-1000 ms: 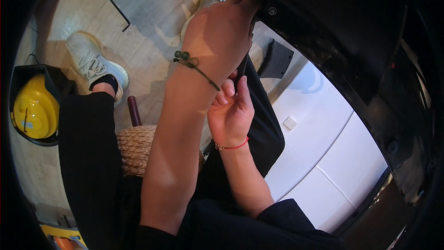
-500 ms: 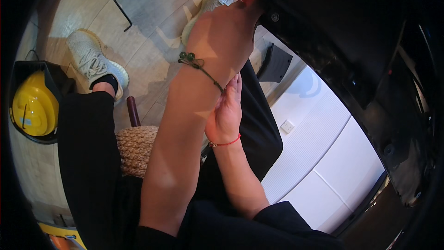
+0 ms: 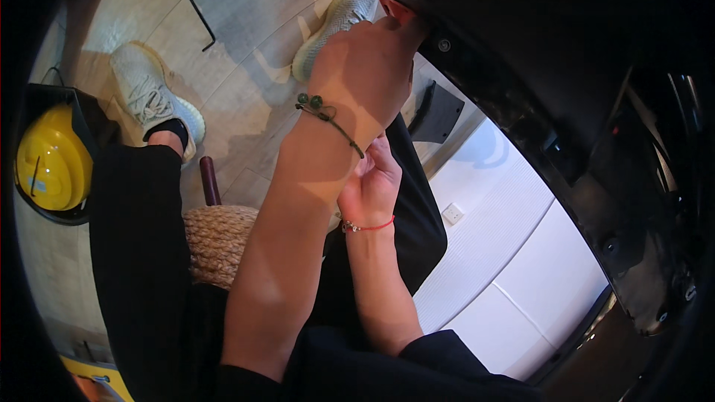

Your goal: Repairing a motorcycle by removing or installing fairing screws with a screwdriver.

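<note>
My left hand [image 3: 361, 71], a green beaded cord at its wrist, reaches up to the underside edge of a large black panel [image 3: 506, 0], beside a red part [image 3: 395, 7] and a round fastener [image 3: 445, 45]. Its bent fingers press close there; what they hold is hidden. My right hand [image 3: 371, 186], wearing a red bracelet, is below, palm turned partly up, its curled fingers largely hidden behind my left wrist; their contents are out of sight.
Floor items include a hex key [image 3: 201, 22], a yellow helmet [image 3: 52, 160] in a black container, and a curved black piece [image 3: 439, 113]. A woven seat [image 3: 216, 242] with a wooden handle [image 3: 210, 179] lies between my legs. A white wall socket [image 3: 452, 214] is rightward.
My left hand and the panel edge sit slightly lower in view. My right hand drew in behind my left wrist, its thumb now bent, where it was raised apart a second ago.
</note>
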`<state>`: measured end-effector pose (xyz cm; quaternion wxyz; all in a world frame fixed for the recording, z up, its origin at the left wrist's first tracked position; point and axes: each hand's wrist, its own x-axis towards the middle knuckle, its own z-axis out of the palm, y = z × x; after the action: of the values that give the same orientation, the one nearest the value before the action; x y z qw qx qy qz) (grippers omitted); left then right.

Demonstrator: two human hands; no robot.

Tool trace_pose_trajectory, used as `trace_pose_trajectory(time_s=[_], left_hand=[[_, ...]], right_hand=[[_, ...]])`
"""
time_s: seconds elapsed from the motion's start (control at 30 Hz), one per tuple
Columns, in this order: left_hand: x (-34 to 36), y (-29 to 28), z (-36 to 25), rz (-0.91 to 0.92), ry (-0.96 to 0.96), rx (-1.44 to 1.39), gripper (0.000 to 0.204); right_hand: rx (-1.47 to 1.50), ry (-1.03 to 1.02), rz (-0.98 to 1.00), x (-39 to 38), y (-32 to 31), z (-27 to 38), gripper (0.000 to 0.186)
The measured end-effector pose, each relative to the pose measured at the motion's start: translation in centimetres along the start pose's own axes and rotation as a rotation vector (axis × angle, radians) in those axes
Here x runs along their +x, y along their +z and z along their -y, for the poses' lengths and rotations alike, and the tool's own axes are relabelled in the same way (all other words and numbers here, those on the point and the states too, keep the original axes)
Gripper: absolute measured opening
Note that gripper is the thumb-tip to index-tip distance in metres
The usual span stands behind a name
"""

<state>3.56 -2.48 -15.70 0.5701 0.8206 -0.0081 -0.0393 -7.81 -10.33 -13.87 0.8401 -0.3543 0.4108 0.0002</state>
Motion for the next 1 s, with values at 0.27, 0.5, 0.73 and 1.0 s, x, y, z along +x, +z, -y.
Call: trace_pose_trajectory(time_s=[0.27, 0.5, 0.73, 1.0], left_hand=[[-0.2, 0.0, -0.3, -0.030, 0.018, 0.007, 0.020], [-0.3, 0.0, -0.4, 0.000, -0.027, -0.017, 0.022], [-0.4, 0.3, -0.3, -0.043, -0.008, -0.023, 0.025], [-0.5, 0.2, -0.3, -0.038, -0.030, -0.057, 0.025]], right_hand=[[-0.392, -0.026, -0.037, -0.3, 0.4, -0.7, 0.028], [-0.008, 0.083, 0.140, -0.7, 0.6, 0.8, 0.030], [0.065, 0.037, -0.006, -1.0, 0.2, 0.3, 0.045], [-0.276, 0.186, 0.096, -0.3, 1.0, 0.2, 0.038]])
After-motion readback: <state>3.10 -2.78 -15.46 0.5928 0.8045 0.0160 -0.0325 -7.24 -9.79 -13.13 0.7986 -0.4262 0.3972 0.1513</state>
